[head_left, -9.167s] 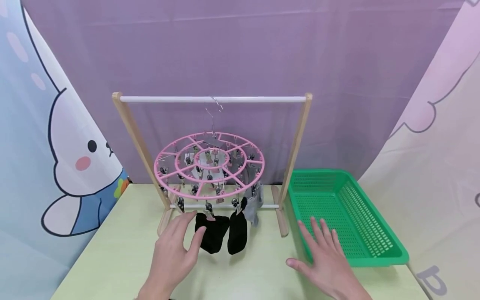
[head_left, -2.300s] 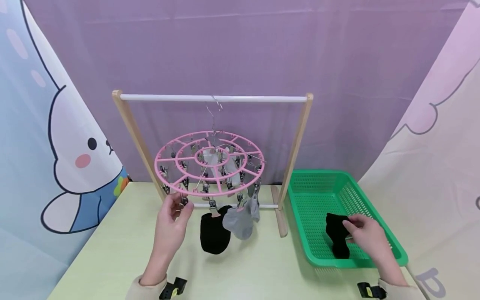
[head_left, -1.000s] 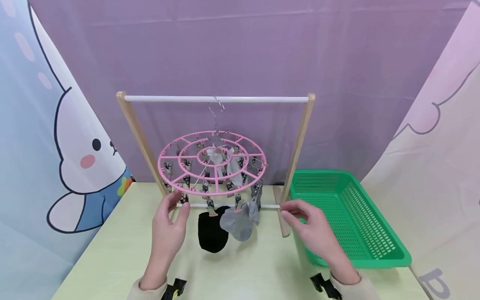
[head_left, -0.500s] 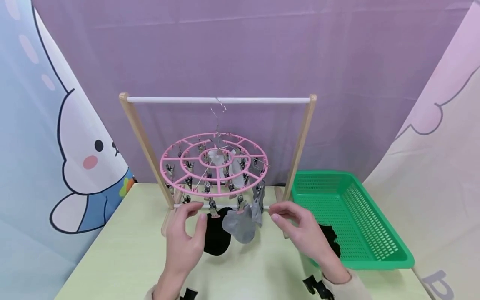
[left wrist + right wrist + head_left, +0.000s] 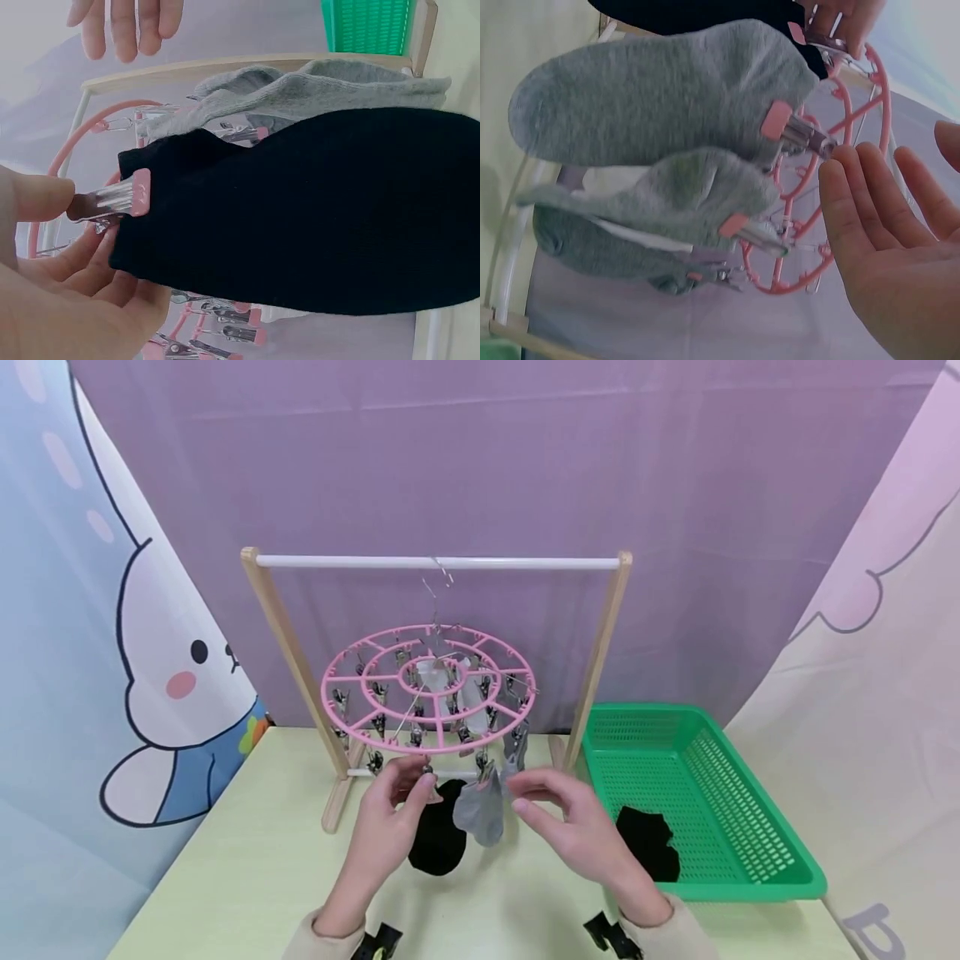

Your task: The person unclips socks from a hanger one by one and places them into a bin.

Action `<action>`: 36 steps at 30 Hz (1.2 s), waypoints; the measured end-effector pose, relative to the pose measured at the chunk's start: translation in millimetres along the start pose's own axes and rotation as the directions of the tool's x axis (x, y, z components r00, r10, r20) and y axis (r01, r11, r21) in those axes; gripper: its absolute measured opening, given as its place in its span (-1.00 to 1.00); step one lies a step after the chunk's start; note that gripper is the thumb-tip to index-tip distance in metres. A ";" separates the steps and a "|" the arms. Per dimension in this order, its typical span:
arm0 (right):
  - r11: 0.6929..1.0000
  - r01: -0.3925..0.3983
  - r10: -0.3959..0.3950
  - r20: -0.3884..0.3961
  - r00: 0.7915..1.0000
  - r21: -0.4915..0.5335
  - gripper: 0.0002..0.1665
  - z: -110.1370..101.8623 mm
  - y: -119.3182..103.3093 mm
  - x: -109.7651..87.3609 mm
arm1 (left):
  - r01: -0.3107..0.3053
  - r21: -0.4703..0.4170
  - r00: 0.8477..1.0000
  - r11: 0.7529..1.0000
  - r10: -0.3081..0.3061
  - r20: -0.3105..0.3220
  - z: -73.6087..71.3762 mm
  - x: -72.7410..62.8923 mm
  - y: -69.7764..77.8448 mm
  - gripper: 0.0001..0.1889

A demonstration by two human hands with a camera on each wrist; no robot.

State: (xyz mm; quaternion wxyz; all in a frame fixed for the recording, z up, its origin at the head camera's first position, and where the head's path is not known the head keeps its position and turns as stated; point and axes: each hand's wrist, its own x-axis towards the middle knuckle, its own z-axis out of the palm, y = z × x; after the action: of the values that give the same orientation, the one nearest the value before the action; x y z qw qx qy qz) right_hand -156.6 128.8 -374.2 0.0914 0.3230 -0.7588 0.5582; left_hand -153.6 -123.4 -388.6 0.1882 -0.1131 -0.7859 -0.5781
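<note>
My left hand (image 5: pixel 384 828) pinches a metal clothes clip (image 5: pixel 112 199) with pink tips between thumb and fingers. That clip still grips the cuff of a black sock (image 5: pixel 438 839), which hangs from the round pink drying hanger (image 5: pixel 431 750). Just right of it hangs a grey sock (image 5: pixel 660 97) on its own clip. My right hand (image 5: pixel 573 831) is beside this grey sock with fingers extended, holding nothing; in the right wrist view its fingertips are close to the sock's clip. More grey socks (image 5: pixel 682 191) hang behind. Another black sock (image 5: pixel 647 845) lies crumpled in the green basket (image 5: pixel 750 891).
A wooden rack (image 5: pixel 602 647) with a white top bar (image 5: pixel 517 562) carries the hanger by its hook. Several unused clips (image 5: pixel 378 722) dangle under the rings. White socks (image 5: pixel 471 702) hang near the middle. The basket stands right of the rack on the pale table (image 5: pixel 225 877).
One black sock went from the hanger into the basket. The hanger turned, bringing a grey sock forward. My left hand moved right onto the remaining black sock's clip; my right hand came left from the basket.
</note>
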 end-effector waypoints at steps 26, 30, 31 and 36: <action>0.999 -0.035 0.034 0.067 0.997 0.025 -0.60 39.0 -0.6 14.9 | 0.110 -0.208 0.992 0.972 -0.094 0.089 -4.2 0.3 16.1 -0.76; 0.998 -0.048 0.045 0.094 0.995 0.033 -0.57 42.1 0.3 15.9 | 0.098 -0.183 0.992 0.978 -0.081 0.094 -4.5 0.2 16.8 -0.77; 0.998 -0.052 0.048 0.101 0.994 0.038 -0.56 42.6 0.0 16.0 | 0.091 -0.179 0.993 0.980 -0.075 0.095 -4.5 0.3 16.8 -0.77; 0.996 -0.083 0.078 0.110 0.991 0.041 -0.52 44.4 -2.0 16.3 | 0.075 -0.173 0.993 0.982 -0.058 0.102 -4.9 1.1 18.3 -0.81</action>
State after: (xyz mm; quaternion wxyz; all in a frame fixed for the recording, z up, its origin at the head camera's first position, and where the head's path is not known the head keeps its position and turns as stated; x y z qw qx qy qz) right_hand -158.2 81.9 -380.4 0.0201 0.3240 -0.7623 0.5600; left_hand -146.5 -122.6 -371.1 0.1196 -0.1307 -0.7432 -0.6453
